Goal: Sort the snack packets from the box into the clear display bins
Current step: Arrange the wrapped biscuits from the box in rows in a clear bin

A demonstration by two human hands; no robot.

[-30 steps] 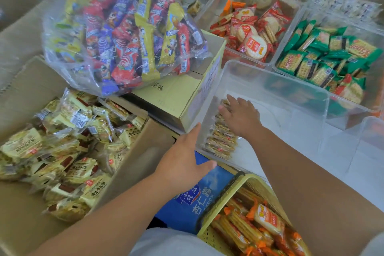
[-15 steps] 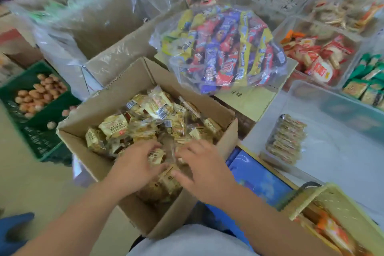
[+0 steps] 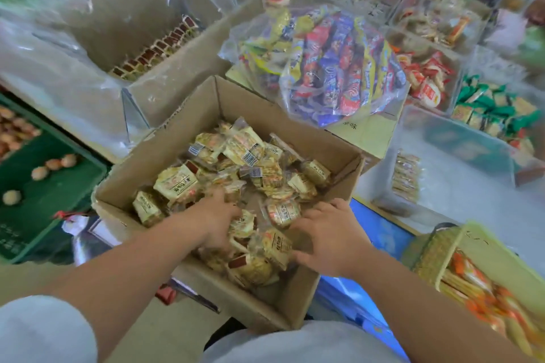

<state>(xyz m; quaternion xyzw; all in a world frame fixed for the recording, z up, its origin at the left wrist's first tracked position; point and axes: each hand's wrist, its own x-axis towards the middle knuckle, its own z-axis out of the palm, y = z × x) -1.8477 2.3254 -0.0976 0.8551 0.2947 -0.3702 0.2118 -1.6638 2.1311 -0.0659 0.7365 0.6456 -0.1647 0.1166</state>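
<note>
An open cardboard box (image 3: 188,130) in the middle holds a loose heap of yellow snack packets (image 3: 244,153). Both my hands are down in the near part of that heap. My left hand (image 3: 216,222) digs in with its fingertips buried among the packets. My right hand (image 3: 327,234) curls its fingers round packets from the right side, so a small bunch sits between the two hands. To the right stands a clear display bin (image 3: 460,138) with one short row of the same packets (image 3: 407,177) against its left wall.
A big clear bag of colourful bars (image 3: 339,68) lies on a yellow carton behind the box. Bins of red packets (image 3: 427,79) and green packets (image 3: 495,109) stand far right. A yellow basket (image 3: 474,247), a blue carton (image 3: 380,230) and a green crate (image 3: 50,191) flank the box.
A second ago my right hand was in the clear bin at the packet row and my left rested near the box. Both hands have moved into the box and closed in on packets.
</note>
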